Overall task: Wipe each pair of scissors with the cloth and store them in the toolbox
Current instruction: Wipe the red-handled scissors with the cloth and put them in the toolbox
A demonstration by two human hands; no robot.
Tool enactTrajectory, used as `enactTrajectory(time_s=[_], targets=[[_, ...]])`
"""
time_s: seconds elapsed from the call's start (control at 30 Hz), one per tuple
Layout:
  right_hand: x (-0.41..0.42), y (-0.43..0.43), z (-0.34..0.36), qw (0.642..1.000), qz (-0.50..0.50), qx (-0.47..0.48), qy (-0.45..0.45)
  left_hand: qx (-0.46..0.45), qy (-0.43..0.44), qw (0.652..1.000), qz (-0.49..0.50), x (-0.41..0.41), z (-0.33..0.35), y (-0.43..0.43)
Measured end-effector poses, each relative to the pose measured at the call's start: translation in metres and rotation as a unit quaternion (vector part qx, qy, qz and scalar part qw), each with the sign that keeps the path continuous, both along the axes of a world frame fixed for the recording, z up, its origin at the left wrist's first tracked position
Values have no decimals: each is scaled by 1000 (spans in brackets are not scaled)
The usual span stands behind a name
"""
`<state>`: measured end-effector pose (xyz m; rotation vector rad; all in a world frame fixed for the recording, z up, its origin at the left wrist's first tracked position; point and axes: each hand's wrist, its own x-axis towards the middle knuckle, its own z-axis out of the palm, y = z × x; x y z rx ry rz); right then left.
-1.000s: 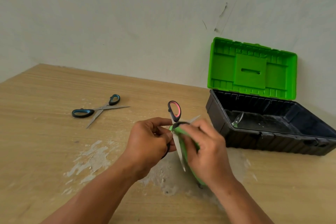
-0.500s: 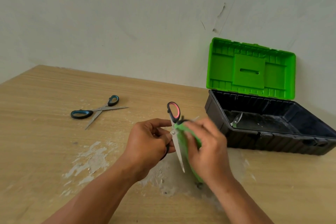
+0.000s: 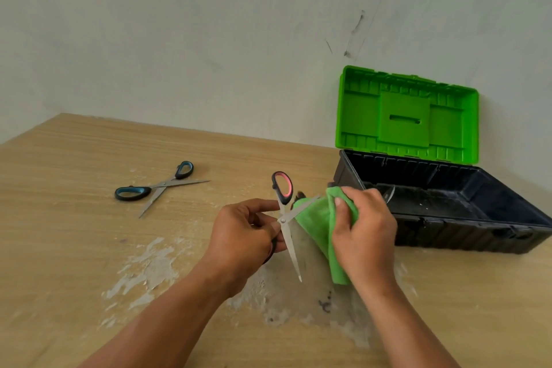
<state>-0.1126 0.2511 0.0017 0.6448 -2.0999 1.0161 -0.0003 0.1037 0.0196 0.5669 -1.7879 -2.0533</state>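
Observation:
My left hand [image 3: 243,233] grips the black-and-pink scissors [image 3: 283,188] near the pivot, blades spread apart above the table; one blade points down toward me, the other points right. My right hand [image 3: 363,233] holds the green cloth [image 3: 316,218] pinched around the tip of the right-pointing blade. A second pair, the black-and-blue scissors [image 3: 158,188], lies with its blades apart on the table at the left. The toolbox [image 3: 448,230] stands at the right, black base with its green lid [image 3: 407,116] raised against the wall. A metal blade tip shows inside it, behind my right hand.
The wooden table [image 3: 74,248] has pale worn patches under and left of my hands. A plain wall runs along its far edge.
My right hand has slid the cloth from near the pivot out to the right along the blade. That blade is now exposed. The left hand keeps its grip.

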Motion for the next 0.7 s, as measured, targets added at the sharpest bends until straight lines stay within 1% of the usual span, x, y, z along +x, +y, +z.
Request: enactTrajectory(time_s=[0.07, 0.13, 0.2, 0.27, 0.4, 0.5, 0.6, 0.63, 0.7], targets=[[13, 4, 1, 999, 12, -4, 35, 5, 6, 1000, 12, -1, 0, -1], [29, 2, 3, 994, 84, 12, 68, 18, 11, 1000, 10, -2, 2, -2], [38, -5, 2, 984, 154, 58, 64, 35, 23, 999, -4, -1, 3, -1], [38, -11, 0, 978, 185, 87, 45, 28, 37, 999, -24, 1, 3, -1], [33, -13, -3, 979, 192, 71, 13, -9, 30, 998, -60, 4, 1, 1], [36, -11, -3, 969, 225, 100, 14, -13, 27, 997, -65, 4, 1, 2], [30, -12, 2, 975, 198, 97, 28, -5, 26, 998, -65, 4, 2, 4], [30, -13, 3, 975, 192, 107, 29, 1, 28, 997, -67, 4, 2, 4], [35, -14, 2, 962, 220, 156, 29, 16, 30, 997, -66, 2, -3, 1]])
